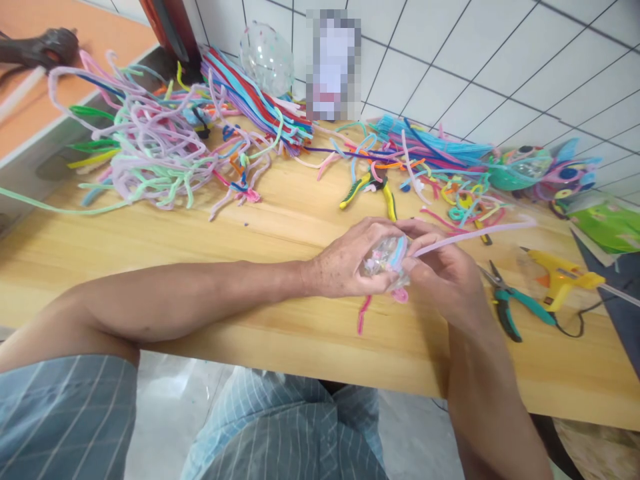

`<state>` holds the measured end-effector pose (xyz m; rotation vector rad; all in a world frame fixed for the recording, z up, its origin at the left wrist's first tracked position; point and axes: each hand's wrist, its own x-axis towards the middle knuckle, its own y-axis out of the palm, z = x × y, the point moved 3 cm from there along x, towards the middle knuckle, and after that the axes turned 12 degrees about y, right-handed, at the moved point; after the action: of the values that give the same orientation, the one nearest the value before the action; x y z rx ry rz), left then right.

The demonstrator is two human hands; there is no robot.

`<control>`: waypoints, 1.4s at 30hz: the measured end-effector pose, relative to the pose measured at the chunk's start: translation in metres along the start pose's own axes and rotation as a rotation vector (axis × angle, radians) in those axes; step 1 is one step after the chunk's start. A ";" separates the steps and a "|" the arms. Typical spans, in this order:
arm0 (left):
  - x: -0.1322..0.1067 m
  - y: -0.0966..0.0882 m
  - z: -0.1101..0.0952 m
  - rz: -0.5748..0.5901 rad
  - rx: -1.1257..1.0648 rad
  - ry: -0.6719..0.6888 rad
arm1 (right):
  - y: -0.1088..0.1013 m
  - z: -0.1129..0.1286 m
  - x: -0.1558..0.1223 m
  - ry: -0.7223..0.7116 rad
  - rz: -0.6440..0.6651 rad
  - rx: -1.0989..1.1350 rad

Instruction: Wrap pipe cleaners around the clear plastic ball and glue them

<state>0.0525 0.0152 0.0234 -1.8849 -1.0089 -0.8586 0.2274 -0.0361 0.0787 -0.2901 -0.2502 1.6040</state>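
Observation:
My left hand (360,257) is wrapped round a small clear ball (385,260) with bits of colour in it. Blue and lilac strips lie across the ball's right side. My right hand (440,263) pinches a pale lilac pipe cleaner (480,235) against that side, and its long free end sticks out to the right. Beneath the hands, a short pink pipe cleaner (364,315) and a pink loop (400,295) show; whether they join the ball I cannot tell. Part of the ball is hidden by my fingers.
A tangled heap of pipe cleaners (160,147) lies at left, with bundled ones (260,100) behind. Yellow-handled pliers (370,187) lie beyond my hands. Teal-handled pliers (520,300) and a yellow glue gun (560,273) with its cord lie at right. A clear balloon (267,59) stands against the tiled wall.

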 end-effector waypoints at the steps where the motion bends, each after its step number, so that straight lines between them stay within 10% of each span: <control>1: 0.000 0.000 0.000 0.006 0.000 0.000 | 0.000 0.000 0.000 -0.002 -0.003 0.005; 17: 0.001 -0.003 -0.006 0.045 -0.055 -0.003 | -0.005 -0.002 0.004 0.119 -0.010 0.110; 32: 0.016 -0.011 -0.020 0.046 -0.240 -0.437 | -0.001 0.002 0.002 0.069 -0.047 0.064; 42: 0.012 -0.011 -0.022 0.043 -0.150 -0.216 | -0.006 -0.005 0.002 0.089 -0.039 0.172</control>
<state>0.0438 0.0031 0.0465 -2.1552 -1.0520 -0.7342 0.2349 -0.0339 0.0759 -0.2221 -0.0492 1.5587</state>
